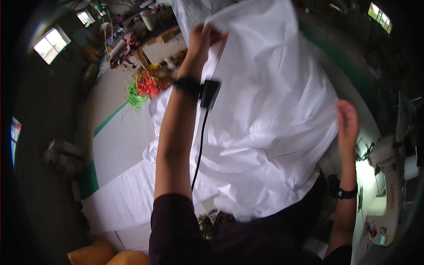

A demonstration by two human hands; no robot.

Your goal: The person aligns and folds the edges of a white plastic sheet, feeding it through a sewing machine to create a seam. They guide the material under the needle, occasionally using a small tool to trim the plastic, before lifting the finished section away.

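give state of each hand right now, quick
Left hand: closed on an edge of the large, crumpled white fabric sheet.
Right hand: fingers curled at the sheet's right edge; whether it grips cannot be told.

Only lettering I can make out: one short red word [392,196], set vert. on the white sewing machine [389,174] to my near right. Same machine, nearer end: sm. lit display [382,239], its chars. too tiny to read.
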